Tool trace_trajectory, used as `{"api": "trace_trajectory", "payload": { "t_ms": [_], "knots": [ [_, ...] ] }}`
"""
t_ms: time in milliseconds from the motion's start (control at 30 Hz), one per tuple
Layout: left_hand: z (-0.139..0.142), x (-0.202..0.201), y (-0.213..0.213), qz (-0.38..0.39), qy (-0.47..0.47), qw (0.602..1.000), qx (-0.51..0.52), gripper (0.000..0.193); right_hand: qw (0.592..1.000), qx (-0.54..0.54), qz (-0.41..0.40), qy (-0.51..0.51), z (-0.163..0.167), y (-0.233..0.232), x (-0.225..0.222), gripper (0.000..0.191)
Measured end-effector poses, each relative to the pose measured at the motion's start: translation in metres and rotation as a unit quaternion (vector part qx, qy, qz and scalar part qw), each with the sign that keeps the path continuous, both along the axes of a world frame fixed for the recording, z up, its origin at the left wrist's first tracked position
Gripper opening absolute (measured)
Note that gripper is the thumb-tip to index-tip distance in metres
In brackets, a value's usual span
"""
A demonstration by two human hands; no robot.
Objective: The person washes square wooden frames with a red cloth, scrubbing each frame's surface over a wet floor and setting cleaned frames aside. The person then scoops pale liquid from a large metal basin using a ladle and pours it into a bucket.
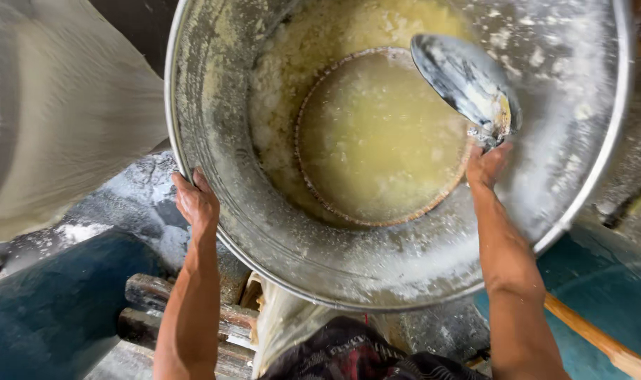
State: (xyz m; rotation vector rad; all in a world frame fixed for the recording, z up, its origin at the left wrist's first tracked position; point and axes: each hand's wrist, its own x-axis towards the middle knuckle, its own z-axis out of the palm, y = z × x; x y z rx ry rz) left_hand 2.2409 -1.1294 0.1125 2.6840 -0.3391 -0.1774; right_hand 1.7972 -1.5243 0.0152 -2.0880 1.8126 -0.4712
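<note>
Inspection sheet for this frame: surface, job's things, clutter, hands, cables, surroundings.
Surface: wet grey floor with white residue.
Job's things: large metal drum, walls caked with pale curd; yellowish liquid inside a round woven ring; metal scoop, smeared white.
Clutter: stacked wooden bars; wooden pole at lower right.
Hands: left hand grips the drum's outer rim; right hand inside the drum, holding the scoop by its handle end.
Cables: nothing seen.
Surroundings: pale cloth at left; blue-green floor patch at right.
</note>
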Motion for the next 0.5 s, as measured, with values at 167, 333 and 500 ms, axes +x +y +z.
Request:
{"api": "trace_trajectory", "payload": {
  "t_ms": [167,333,500],
  "knots": [
    [0.006,0.0,-0.003,0.016,0.027,0.999,0.005,0.032,0.977,0.203,-0.062,-0.025,-0.039,0.05,0.058,0.039],
    [0.008,-0.001,-0.006,0.04,0.063,0.997,-0.013,0.033,0.732,0.628,-0.165,-0.205,-0.045,0.131,0.102,0.016],
    [-0.003,0.003,0.003,0.034,0.026,0.999,0.029,0.035,0.613,0.72,-0.146,-0.289,-0.028,0.181,0.124,0.025]
  ]
}}
